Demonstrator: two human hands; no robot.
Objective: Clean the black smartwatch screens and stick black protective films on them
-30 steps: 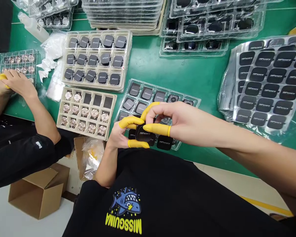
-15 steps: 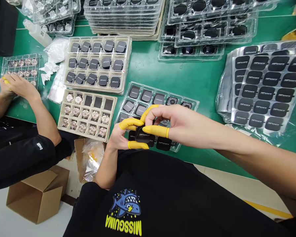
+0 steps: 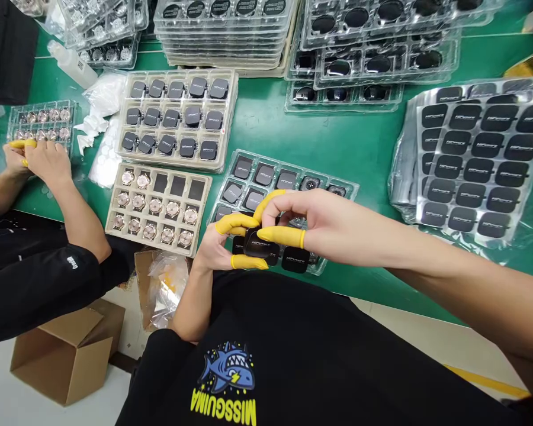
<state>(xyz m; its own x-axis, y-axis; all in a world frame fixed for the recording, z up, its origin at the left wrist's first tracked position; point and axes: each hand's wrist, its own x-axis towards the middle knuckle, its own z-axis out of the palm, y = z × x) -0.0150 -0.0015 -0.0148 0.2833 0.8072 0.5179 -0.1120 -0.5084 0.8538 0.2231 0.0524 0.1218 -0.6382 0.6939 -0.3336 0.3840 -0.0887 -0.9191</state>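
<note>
My left hand [image 3: 220, 245], with yellow finger cots, grips a black square watch face [image 3: 258, 242] printed with white lettering. My right hand [image 3: 306, 222], also in yellow cots, pinches the upper right edge of the same watch face with thumb and forefinger. Both hands are over the near part of a clear plastic tray [image 3: 357, 188]. Its compartments hold dark square pieces, and some show round watch backs [image 3: 310, 183]. Another black square [image 3: 295, 259] lies just below my right thumb.
Left of the tray stand a beige tray of rose-gold watches [image 3: 155, 206] and one of black squares [image 3: 172, 118]. Sticker sheets [image 3: 477, 170] lie right. Stacked clear trays [image 3: 224, 41] are behind. A co-worker's hands [image 3: 48, 163] work at far left.
The camera view has shifted slightly. My two hands keep nearly the same hold on the black watch face. The co-worker's hands at far left have changed their pose.
</note>
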